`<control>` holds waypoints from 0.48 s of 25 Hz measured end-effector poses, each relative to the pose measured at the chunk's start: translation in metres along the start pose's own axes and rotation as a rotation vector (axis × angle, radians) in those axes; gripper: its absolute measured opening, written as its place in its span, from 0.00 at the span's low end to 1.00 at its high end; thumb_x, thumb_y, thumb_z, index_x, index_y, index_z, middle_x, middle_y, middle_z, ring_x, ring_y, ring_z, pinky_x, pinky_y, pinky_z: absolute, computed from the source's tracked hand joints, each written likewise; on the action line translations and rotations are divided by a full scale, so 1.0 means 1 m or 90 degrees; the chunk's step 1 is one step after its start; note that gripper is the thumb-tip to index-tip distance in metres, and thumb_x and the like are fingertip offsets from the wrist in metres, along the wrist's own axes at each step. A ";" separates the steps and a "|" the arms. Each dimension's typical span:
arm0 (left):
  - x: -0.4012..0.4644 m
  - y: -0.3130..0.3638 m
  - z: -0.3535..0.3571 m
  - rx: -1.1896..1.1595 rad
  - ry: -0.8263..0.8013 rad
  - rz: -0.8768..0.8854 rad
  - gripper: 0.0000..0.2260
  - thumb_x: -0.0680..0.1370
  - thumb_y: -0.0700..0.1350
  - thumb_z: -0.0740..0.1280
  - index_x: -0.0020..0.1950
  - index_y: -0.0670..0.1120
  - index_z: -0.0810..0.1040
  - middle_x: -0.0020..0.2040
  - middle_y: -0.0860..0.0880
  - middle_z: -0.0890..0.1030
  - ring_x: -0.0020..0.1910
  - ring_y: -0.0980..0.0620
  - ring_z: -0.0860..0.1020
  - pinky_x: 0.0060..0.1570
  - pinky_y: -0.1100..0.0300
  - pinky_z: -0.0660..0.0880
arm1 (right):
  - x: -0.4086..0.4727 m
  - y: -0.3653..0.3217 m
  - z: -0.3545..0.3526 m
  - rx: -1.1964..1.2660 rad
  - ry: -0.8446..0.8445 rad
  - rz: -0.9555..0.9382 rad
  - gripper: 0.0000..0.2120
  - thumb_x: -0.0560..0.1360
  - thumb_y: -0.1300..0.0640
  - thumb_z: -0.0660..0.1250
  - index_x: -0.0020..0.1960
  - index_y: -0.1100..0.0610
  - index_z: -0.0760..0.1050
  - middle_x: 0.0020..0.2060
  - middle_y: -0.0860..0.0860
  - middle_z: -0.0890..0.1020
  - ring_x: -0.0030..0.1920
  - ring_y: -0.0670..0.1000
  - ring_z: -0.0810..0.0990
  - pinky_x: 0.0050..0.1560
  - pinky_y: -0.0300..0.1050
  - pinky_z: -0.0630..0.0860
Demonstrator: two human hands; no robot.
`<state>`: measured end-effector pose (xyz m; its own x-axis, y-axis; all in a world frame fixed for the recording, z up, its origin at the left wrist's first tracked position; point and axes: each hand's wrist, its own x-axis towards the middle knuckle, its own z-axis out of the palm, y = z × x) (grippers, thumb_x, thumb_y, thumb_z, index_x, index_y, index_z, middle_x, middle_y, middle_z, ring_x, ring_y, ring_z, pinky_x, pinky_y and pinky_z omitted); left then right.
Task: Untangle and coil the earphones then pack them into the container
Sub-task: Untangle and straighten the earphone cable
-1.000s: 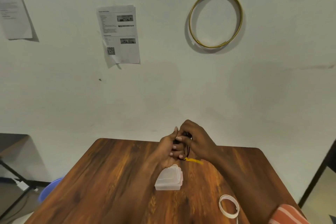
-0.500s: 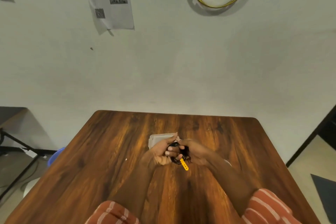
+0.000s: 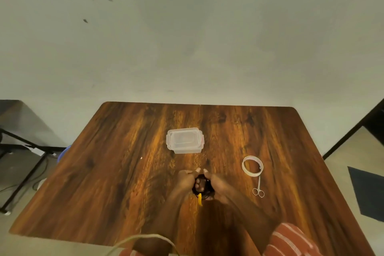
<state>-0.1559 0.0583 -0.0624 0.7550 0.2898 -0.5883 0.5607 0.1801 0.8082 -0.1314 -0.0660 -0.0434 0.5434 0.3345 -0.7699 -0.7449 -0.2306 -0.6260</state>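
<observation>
A small coil of black earphones (image 3: 202, 186) with a yellow tie hanging from it sits between my two hands, low over the wooden table (image 3: 116, 172). My left hand (image 3: 185, 178) grips the coil's left side and my right hand (image 3: 218, 185) grips its right side, fingers curled round the cable. A clear plastic container (image 3: 185, 140) with its lid on stands on the table just beyond my hands, apart from them.
A roll of white tape (image 3: 252, 166) lies to the right of my hands, with small scissors (image 3: 258, 189) just below it. The wall rises behind the table's far edge. A dark stand (image 3: 22, 147) is on the floor to the left.
The camera has tilted down, so the table fills more of the view. My hands with the coil have come nearer to me, away from the container, which is now fully uncovered.
</observation>
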 end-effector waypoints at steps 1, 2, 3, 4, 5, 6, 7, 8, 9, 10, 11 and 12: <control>0.001 -0.004 0.000 -0.009 -0.053 0.015 0.10 0.79 0.42 0.67 0.41 0.39 0.83 0.32 0.44 0.78 0.29 0.51 0.75 0.33 0.60 0.75 | 0.005 0.003 -0.003 -0.010 0.038 -0.005 0.20 0.82 0.43 0.53 0.45 0.55 0.77 0.40 0.53 0.82 0.38 0.51 0.80 0.34 0.43 0.76; 0.003 -0.008 0.001 0.017 -0.092 0.036 0.08 0.80 0.39 0.66 0.47 0.39 0.85 0.37 0.43 0.80 0.35 0.50 0.76 0.37 0.59 0.75 | 0.009 0.006 -0.006 -0.012 0.069 -0.003 0.19 0.82 0.43 0.54 0.48 0.55 0.76 0.41 0.54 0.82 0.39 0.51 0.80 0.35 0.43 0.76; 0.004 -0.011 0.000 0.080 -0.106 0.072 0.08 0.80 0.37 0.66 0.53 0.38 0.84 0.41 0.43 0.81 0.37 0.51 0.77 0.39 0.61 0.75 | 0.012 0.010 -0.008 -0.013 0.087 0.000 0.17 0.82 0.44 0.56 0.50 0.56 0.76 0.42 0.54 0.82 0.39 0.51 0.80 0.35 0.43 0.76; 0.007 -0.013 0.000 0.163 -0.098 0.120 0.09 0.79 0.36 0.66 0.56 0.38 0.84 0.42 0.43 0.83 0.37 0.54 0.78 0.38 0.65 0.74 | 0.016 0.013 -0.011 -0.015 0.101 -0.003 0.15 0.81 0.46 0.58 0.52 0.56 0.76 0.42 0.53 0.82 0.38 0.51 0.80 0.34 0.43 0.76; 0.012 -0.017 0.001 0.250 -0.075 0.170 0.10 0.78 0.36 0.67 0.57 0.40 0.84 0.43 0.43 0.85 0.36 0.57 0.80 0.37 0.71 0.73 | 0.018 0.016 -0.013 -0.007 0.116 -0.017 0.13 0.81 0.48 0.60 0.53 0.57 0.76 0.43 0.54 0.83 0.37 0.51 0.80 0.32 0.42 0.77; 0.016 -0.017 0.002 0.327 -0.045 0.211 0.10 0.78 0.37 0.69 0.57 0.42 0.84 0.46 0.44 0.87 0.38 0.57 0.82 0.37 0.75 0.71 | 0.023 0.018 -0.016 0.013 0.133 -0.039 0.10 0.80 0.51 0.62 0.53 0.57 0.77 0.44 0.54 0.83 0.37 0.51 0.81 0.32 0.43 0.78; 0.023 -0.018 0.003 0.387 -0.014 0.246 0.10 0.77 0.39 0.70 0.57 0.44 0.84 0.49 0.45 0.87 0.43 0.56 0.84 0.38 0.77 0.71 | 0.027 0.018 -0.019 0.031 0.155 -0.065 0.06 0.79 0.55 0.64 0.53 0.56 0.77 0.46 0.55 0.83 0.39 0.52 0.82 0.34 0.45 0.80; 0.028 -0.019 0.004 0.432 0.005 0.276 0.10 0.76 0.40 0.71 0.57 0.46 0.85 0.52 0.48 0.87 0.48 0.55 0.84 0.42 0.78 0.71 | 0.032 0.018 -0.021 0.036 0.178 -0.094 0.04 0.79 0.57 0.65 0.52 0.56 0.76 0.47 0.55 0.83 0.41 0.53 0.83 0.37 0.48 0.82; 0.035 -0.018 0.006 0.464 0.012 0.299 0.11 0.76 0.41 0.71 0.58 0.47 0.84 0.54 0.50 0.86 0.51 0.56 0.83 0.47 0.77 0.71 | 0.037 0.017 -0.023 0.031 0.197 -0.120 0.02 0.78 0.58 0.66 0.51 0.56 0.76 0.48 0.56 0.83 0.43 0.53 0.83 0.40 0.51 0.83; 0.043 -0.018 0.008 0.484 0.008 0.309 0.11 0.76 0.43 0.70 0.58 0.49 0.84 0.55 0.51 0.86 0.53 0.56 0.83 0.52 0.73 0.74 | 0.046 0.015 -0.026 0.011 0.218 -0.143 0.02 0.78 0.59 0.66 0.50 0.56 0.77 0.49 0.56 0.83 0.44 0.53 0.83 0.42 0.52 0.84; 0.051 -0.017 0.010 0.497 0.000 0.319 0.12 0.77 0.44 0.70 0.59 0.49 0.84 0.56 0.51 0.86 0.53 0.56 0.83 0.56 0.66 0.76 | 0.053 0.011 -0.029 -0.010 0.240 -0.162 0.03 0.78 0.59 0.67 0.51 0.57 0.78 0.49 0.57 0.83 0.45 0.53 0.84 0.42 0.53 0.85; 0.059 -0.016 0.011 0.509 -0.010 0.320 0.12 0.77 0.44 0.69 0.60 0.49 0.83 0.56 0.50 0.86 0.54 0.54 0.82 0.58 0.62 0.77 | 0.061 0.008 -0.031 -0.037 0.261 -0.180 0.04 0.78 0.59 0.67 0.51 0.58 0.79 0.49 0.57 0.83 0.44 0.53 0.84 0.41 0.53 0.85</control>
<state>-0.1166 0.0626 -0.1104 0.9729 0.1442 -0.1810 0.2308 -0.6618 0.7133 -0.0928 -0.0760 -0.0990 0.8370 0.0072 -0.5471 -0.5302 -0.2369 -0.8141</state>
